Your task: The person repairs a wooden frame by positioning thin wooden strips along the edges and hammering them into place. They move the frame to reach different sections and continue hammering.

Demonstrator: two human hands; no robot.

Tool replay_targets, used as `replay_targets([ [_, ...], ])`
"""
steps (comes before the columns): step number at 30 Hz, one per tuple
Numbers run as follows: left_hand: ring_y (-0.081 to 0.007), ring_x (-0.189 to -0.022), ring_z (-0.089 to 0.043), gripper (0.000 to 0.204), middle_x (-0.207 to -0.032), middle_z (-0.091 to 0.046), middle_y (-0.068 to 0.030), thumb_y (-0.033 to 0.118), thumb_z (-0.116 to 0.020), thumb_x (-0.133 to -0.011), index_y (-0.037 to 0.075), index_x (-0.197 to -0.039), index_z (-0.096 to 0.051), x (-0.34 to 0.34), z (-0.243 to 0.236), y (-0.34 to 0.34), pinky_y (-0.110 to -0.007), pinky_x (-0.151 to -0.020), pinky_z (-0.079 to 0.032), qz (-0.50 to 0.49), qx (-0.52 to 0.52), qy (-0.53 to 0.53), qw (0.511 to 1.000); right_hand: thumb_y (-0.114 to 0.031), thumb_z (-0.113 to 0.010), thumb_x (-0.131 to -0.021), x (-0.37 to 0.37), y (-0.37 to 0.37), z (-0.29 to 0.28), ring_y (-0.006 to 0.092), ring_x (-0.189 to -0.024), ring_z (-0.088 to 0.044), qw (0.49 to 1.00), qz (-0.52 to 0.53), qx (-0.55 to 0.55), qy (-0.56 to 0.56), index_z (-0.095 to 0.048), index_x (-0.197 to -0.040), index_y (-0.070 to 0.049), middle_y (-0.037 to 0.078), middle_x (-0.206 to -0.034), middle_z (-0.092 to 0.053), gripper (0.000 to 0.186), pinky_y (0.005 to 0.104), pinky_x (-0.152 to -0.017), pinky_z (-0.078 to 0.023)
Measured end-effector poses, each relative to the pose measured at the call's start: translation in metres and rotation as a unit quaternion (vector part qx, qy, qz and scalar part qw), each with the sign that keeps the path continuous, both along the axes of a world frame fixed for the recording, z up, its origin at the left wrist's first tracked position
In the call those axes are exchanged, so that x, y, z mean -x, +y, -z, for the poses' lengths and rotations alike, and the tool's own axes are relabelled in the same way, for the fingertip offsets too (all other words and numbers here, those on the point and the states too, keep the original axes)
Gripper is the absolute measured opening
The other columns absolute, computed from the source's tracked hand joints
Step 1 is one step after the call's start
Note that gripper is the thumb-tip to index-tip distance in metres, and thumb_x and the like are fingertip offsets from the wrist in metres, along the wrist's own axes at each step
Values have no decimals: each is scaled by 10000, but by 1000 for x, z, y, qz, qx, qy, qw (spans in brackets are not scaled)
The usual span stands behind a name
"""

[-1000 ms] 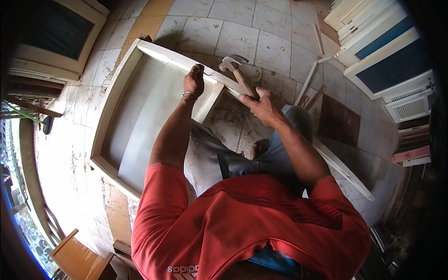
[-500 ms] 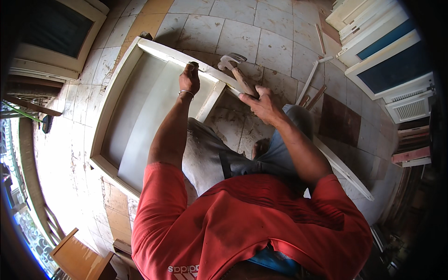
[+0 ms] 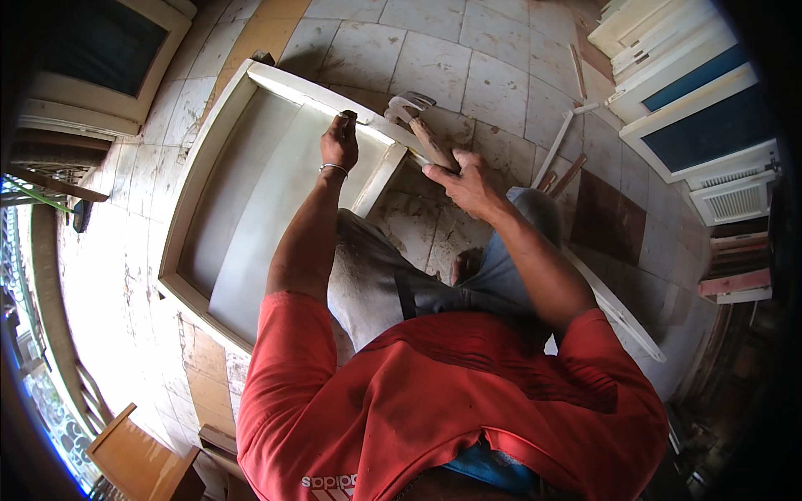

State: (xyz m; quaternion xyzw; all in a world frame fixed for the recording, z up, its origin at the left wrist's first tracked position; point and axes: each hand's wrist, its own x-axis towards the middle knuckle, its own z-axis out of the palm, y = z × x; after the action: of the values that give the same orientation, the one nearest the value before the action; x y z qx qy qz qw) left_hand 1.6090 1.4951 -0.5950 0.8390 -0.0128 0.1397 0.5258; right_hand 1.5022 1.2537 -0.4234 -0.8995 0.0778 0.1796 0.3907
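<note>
A pale wooden framed panel (image 3: pixel 200 159) with a grey, glossy infill lies before me, its crossbar (image 3: pixel 380 179) running near my knees. My left hand (image 3: pixel 339 149) is closed at the panel's far rail, around a small dark-topped tool (image 3: pixel 347 114); most of it is hidden by the fist, so its kind is unclear. My right hand (image 3: pixel 472 182) grips a claw hammer (image 3: pixel 433 144) by its wooden handle. The metal head sits beyond the far rail, to the right of my left fist.
White panelled doors or shutters (image 3: pixel 693 108) stand along the right. Thin wooden strips (image 3: pixel 553 149) lie on the tiled floor (image 3: pixel 501 75), and a long white piece (image 3: pixel 622 317) lies beside my right leg. Another framed door (image 3: pixel 100 67) stands far left; a brown wooden piece (image 3: pixel 138 455) is near left.
The hammer and my right hand have shifted slightly to the left and away from me. My left hand stays at the same place on the rail.
</note>
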Motion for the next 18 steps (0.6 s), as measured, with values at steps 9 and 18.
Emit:
replay_targets([
  [9, -429, -918, -654, 194, -1007, -689, -211, 223, -579, -968, 102, -1080, -682, -3, 2, 3, -462, -761, -542, 32, -112, 28, 993, -468, -623, -925, -26, 30, 28, 462, -813, -651, 962, -120, 17, -245, -600, -1013, 65, 285, -825, -650, 541, 493, -737, -514],
  [18, -445, -908, -644, 203, -975, -684, -226, 260, -565, -975, 93, -1041, -660, -4, -12, 0, -484, -750, -531, 27, -80, 10, 996, -452, -606, -942, -45, 36, 22, 463, -858, -663, 966, -161, 56, -197, -580, -1050, 81, 312, -861, -653, 545, 497, -758, -516],
])
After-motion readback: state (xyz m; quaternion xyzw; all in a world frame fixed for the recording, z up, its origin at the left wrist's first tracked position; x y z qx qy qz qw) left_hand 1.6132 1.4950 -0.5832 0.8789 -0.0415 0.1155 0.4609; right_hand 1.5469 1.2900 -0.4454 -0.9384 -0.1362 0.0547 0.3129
